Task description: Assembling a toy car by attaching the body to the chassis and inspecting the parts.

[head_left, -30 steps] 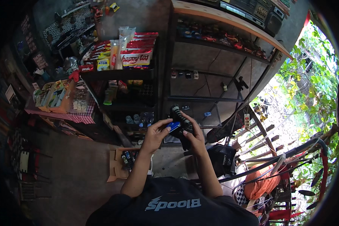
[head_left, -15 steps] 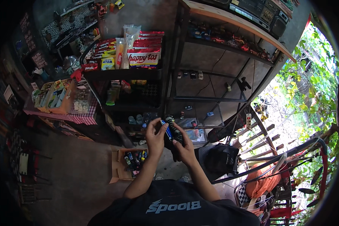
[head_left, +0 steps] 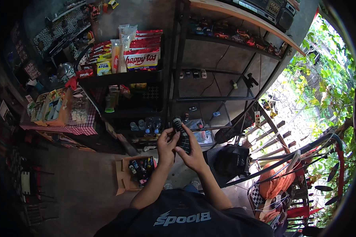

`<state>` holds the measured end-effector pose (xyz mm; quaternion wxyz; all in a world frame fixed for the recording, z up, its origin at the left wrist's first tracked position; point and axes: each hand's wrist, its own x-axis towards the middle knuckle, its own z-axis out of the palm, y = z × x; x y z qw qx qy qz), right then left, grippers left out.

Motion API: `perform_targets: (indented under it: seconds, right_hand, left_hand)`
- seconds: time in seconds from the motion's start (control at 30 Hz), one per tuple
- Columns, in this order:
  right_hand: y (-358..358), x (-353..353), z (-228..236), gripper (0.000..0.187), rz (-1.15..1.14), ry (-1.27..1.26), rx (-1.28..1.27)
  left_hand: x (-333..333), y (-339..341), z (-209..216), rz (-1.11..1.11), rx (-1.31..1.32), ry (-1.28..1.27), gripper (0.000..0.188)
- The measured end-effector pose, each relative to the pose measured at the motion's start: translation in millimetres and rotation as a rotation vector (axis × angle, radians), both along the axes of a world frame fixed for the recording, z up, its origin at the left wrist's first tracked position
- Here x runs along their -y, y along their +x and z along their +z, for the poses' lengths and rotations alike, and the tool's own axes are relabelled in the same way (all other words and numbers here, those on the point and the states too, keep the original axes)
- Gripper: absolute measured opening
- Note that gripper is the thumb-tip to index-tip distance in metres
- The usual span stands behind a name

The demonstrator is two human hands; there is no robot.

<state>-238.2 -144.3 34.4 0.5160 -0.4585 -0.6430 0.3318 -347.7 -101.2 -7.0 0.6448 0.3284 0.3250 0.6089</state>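
Dark, pale-banded object (head_left: 182, 137), one: centre of frame, slanting, between both hands. Left hand (head_left: 167, 146): fingers bent, clamped on its left side. Right hand (head_left: 192, 154): clamped on its right side, thumb low. Cardboard box (head_left: 122, 178), open: lower left of centre, small mixed items inside. Toy cars (head_left: 222, 35), several: rack shelf (head_left: 235, 43), upper right of centre.

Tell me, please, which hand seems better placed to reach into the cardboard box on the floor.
Probably the left hand: the open cardboard box lies toward the person's left, while the right hand is farther across, holding the dark striped object.
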Motion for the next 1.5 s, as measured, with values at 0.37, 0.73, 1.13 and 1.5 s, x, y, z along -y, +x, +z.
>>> perform_targets:
  seconds: [0.37, 0.73, 1.13, 1.5]
  right_hand:
    - [1.5, 9.2, -17.8, 0.080, -0.081, 0.186, 0.217]
    - [37.5, -4.4, -3.7, 0.079, -0.010, 0.147, 0.170]
    - [76.9, 7.3, -3.5, 0.081, -0.024, 0.217, 0.291]
    - [146.1, -8.3, 13.8, 0.066, 0.037, 0.155, 0.275]
  left_hand:
    - [-4.6, 6.4, 4.8, -0.017, 0.063, -0.112, 0.020]
    - [8.3, 20.9, 21.1, -0.211, 0.106, -0.116, 0.044]
    - [-1.2, 65.8, 18.9, -0.103, 0.094, -0.089, 0.046]
    - [2.9, 116.0, 18.2, -0.224, -0.001, -0.056, 0.046]
